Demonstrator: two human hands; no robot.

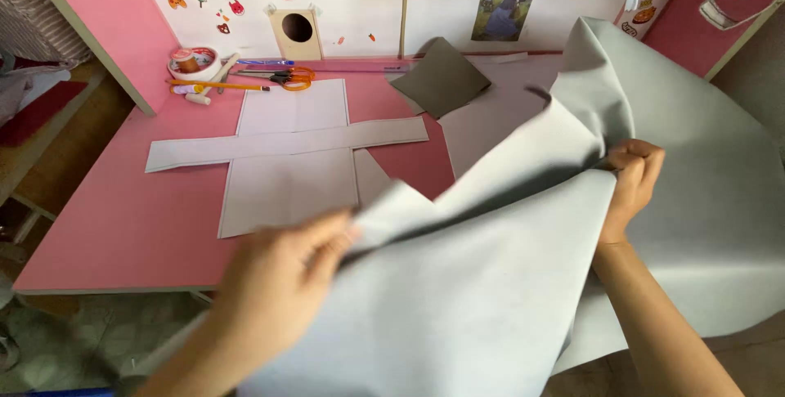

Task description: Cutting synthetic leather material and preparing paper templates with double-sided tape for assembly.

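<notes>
A large sheet of pale grey fabric [491, 282] hangs over the right side of the pink table [114, 217] and toward me. My left hand [278, 278] pinches a lower corner of the sheet at its tip, blurred by motion. My right hand [634, 180] grips a fold of the same sheet higher up, on the right. On the table lie cut grey pieces: a wide rectangle [290, 156] with a long strip [286, 143] laid across it like a cross.
Orange-handled scissors [286, 80], a pen, a small bowl [194, 62] and a tube sit at the table's back left. A darker grey folded square [441, 78] lies behind the sheet. Stickers and a small wooden box hang on the white wall.
</notes>
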